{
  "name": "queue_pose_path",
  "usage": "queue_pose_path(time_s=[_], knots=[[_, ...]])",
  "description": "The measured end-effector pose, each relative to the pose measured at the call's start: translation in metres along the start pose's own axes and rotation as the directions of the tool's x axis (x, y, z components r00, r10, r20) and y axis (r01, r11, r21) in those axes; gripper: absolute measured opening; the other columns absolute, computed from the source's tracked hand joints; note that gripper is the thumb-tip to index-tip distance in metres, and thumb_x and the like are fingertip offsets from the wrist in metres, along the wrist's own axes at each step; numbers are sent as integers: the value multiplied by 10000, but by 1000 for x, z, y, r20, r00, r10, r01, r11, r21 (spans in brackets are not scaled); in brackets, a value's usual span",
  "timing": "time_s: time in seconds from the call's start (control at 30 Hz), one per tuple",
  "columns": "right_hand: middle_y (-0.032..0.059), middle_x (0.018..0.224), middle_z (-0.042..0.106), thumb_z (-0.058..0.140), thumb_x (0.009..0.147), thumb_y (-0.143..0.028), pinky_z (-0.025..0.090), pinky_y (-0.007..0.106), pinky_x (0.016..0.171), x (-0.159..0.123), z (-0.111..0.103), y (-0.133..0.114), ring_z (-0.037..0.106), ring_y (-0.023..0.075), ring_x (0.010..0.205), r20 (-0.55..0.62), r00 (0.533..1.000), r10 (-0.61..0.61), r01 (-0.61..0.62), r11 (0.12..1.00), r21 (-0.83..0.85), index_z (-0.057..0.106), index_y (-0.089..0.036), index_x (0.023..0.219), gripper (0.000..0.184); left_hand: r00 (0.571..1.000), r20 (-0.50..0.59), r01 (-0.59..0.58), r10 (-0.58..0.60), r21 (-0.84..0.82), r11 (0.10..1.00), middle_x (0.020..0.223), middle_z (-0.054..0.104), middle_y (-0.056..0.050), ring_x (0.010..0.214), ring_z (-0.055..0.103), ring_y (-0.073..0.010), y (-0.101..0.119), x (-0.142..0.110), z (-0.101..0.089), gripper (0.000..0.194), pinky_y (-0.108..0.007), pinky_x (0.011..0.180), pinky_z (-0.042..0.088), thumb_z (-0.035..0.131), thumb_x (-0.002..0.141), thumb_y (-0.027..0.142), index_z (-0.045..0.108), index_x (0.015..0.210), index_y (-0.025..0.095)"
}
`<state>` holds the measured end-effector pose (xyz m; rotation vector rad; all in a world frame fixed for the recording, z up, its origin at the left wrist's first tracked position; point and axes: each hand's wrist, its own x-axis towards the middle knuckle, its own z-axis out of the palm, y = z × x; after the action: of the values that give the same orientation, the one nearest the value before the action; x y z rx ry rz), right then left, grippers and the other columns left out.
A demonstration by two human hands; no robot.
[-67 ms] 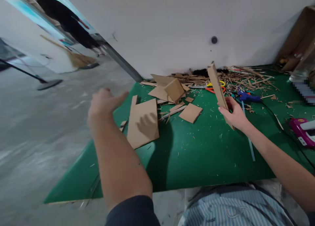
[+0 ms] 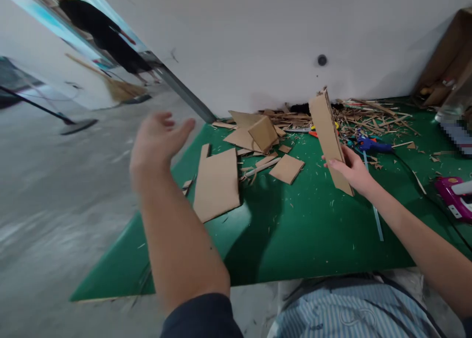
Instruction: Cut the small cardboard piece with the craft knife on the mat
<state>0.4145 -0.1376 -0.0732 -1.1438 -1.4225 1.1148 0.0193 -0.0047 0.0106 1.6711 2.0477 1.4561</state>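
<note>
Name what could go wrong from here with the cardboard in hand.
The cardboard piece is held only by the right hand, with the grip toward its lower end, so it might tip or slip. The cord of the blue glue gun runs near the right forearm and could snag.

Held cardboard [image 2: 325,139] partly hides the scissors [image 2: 299,130], and the view's right edge crops a magenta tool [image 2: 447,191].

Passage is free across the green-topped table's [image 2: 313,230] middle to the near edge. Obstructions are a flat brown cardboard sheet [image 2: 218,185] at left, and right hand [image 2: 351,169] gripping long brown cardboard strip [image 2: 324,126] at right (blue plastic glue gun [image 2: 372,145] alongside).
</note>
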Motion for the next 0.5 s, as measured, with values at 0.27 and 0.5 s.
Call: queue_pose_path(time_s=[0.27, 0.5], knots=[[126, 1241, 674, 673, 769, -494, 548, 398, 845, -8, 1, -1, 683, 253, 1025, 221, 972, 74, -150, 926, 346, 543, -223, 1269, 583, 597, 729, 233, 334, -556, 798, 1111, 696, -132, 1051, 675, -299, 132, -125, 83, 543, -427, 775, 613, 775, 719, 554, 638, 1112, 205], [75, 1107, 656, 618, 766, -651, 281, 197, 368, -2, 6, 6, 617, 150, 747, 4, 996, 92, -90, 969, 231, 556, -237, 1117, 546, 772, 527, 245, 355, -762, 599, 1205, 693, -93, 1168, 641, -288, 131, -151, 121, 443, -437, 931, 564, 686, 811, 510, 577, 1143, 238]])
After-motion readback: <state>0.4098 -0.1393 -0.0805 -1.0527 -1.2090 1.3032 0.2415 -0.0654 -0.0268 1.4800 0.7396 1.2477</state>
